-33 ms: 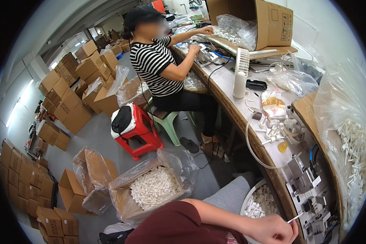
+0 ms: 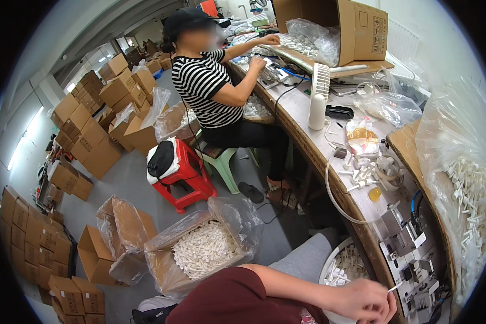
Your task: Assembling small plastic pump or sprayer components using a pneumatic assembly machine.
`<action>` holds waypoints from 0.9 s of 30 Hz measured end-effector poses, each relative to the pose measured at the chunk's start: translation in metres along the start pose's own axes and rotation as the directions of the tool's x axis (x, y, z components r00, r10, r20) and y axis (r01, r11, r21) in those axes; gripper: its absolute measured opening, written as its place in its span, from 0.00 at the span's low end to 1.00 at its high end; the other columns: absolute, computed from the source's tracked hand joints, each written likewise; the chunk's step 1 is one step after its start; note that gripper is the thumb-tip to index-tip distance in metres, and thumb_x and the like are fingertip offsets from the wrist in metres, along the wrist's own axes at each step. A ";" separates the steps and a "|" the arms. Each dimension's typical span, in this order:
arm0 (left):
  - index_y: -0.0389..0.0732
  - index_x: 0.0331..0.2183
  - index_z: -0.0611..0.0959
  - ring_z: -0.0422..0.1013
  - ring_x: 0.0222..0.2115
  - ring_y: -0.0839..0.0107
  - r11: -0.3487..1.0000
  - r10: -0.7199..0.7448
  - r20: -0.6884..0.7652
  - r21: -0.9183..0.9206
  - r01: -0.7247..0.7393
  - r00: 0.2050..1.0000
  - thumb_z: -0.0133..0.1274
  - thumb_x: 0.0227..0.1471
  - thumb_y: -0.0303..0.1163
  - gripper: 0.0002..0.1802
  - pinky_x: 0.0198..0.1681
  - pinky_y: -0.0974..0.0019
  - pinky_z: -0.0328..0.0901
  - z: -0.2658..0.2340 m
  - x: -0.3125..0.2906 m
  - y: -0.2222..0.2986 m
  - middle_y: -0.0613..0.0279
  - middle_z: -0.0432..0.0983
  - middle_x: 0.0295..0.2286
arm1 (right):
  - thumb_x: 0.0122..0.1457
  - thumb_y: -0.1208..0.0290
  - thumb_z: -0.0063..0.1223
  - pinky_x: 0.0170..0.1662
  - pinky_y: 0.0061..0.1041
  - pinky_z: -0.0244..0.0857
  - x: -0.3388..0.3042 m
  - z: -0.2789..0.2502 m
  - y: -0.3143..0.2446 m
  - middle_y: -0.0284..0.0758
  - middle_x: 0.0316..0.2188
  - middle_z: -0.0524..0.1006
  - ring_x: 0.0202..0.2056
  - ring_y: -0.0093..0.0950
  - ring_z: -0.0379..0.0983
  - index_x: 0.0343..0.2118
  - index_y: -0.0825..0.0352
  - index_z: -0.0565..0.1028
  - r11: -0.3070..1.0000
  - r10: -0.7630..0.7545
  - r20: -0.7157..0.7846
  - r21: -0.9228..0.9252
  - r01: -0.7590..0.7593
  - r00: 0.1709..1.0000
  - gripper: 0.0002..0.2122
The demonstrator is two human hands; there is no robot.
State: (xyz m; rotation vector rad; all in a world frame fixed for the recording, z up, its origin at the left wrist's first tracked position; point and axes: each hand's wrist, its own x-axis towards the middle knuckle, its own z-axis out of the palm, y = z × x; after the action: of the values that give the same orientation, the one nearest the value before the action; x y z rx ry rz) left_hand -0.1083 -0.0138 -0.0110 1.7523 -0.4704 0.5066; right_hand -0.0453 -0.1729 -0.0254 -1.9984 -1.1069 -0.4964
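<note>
My left hand (image 2: 366, 302) is beside the metal fixture (image 2: 407, 264) at the bench's lower right. Its fingers are curled together, and a thin white stick-like part (image 2: 396, 287) juts from them towards the fixture. The fingertips are partly hidden behind the hand. Below my forearm, a round white tub (image 2: 325, 275) holds many small white plastic pieces (image 2: 351, 267). My right hand is out of the picture.
On the bench (image 2: 329, 141) are a white fan (image 2: 318, 100), loose white parts (image 2: 362, 171) and a yellow cap (image 2: 375, 194). A lined carton of white pieces (image 2: 205, 251) lies on the floor. A co-worker in a striped top (image 2: 202, 86) sits farther along, beyond a red stool (image 2: 186, 181).
My left hand has shifted very slightly up and to the right beside the fixture, and less of the white stick-like part shows. The rest looks the same.
</note>
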 end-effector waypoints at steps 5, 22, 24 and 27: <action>0.36 0.44 0.76 0.73 0.34 0.55 0.990 -0.127 -0.101 0.051 0.132 0.987 0.57 0.49 0.30 0.20 0.37 0.59 0.70 -0.011 0.001 0.004 0.53 0.73 0.39 | 0.60 0.65 0.56 0.45 0.33 0.67 0.008 0.004 -0.005 0.45 0.46 0.74 0.44 0.38 0.72 0.41 0.72 0.76 0.999 -0.010 -0.108 0.044 0.014 0.994 0.13; 0.34 0.38 0.84 0.77 0.37 0.68 0.967 -0.215 -0.018 0.136 0.215 0.976 0.67 0.40 0.20 0.18 0.38 0.70 0.74 -0.001 0.022 -0.006 0.52 0.79 0.38 | 0.42 0.76 0.68 0.38 0.29 0.71 -0.002 -0.024 0.003 0.40 0.43 0.77 0.38 0.35 0.76 0.38 0.66 0.79 0.988 0.148 -0.185 0.069 -0.137 0.972 0.17; 0.33 0.38 0.84 0.77 0.37 0.68 0.965 -0.227 -0.014 0.132 0.227 0.974 0.67 0.39 0.18 0.19 0.37 0.69 0.75 -0.002 0.021 -0.008 0.52 0.78 0.37 | 0.43 0.75 0.68 0.37 0.29 0.71 -0.004 -0.025 0.004 0.39 0.43 0.77 0.37 0.35 0.76 0.38 0.66 0.79 0.988 0.156 -0.210 0.045 -0.149 0.965 0.16; 0.33 0.38 0.84 0.77 0.37 0.68 0.961 -0.231 -0.027 0.150 0.232 0.973 0.67 0.39 0.17 0.19 0.37 0.69 0.75 -0.005 0.022 -0.011 0.52 0.78 0.37 | 0.45 0.76 0.67 0.36 0.28 0.71 -0.003 -0.027 0.008 0.39 0.43 0.77 0.35 0.35 0.76 0.38 0.66 0.79 0.986 0.166 -0.237 0.030 -0.164 0.957 0.15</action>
State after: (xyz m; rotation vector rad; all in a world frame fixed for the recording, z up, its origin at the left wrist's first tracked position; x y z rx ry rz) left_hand -0.0840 -0.0070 -0.0064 1.9218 -0.2188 0.3915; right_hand -0.0397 -0.1980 -0.0141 -1.9433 -0.7861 -0.6230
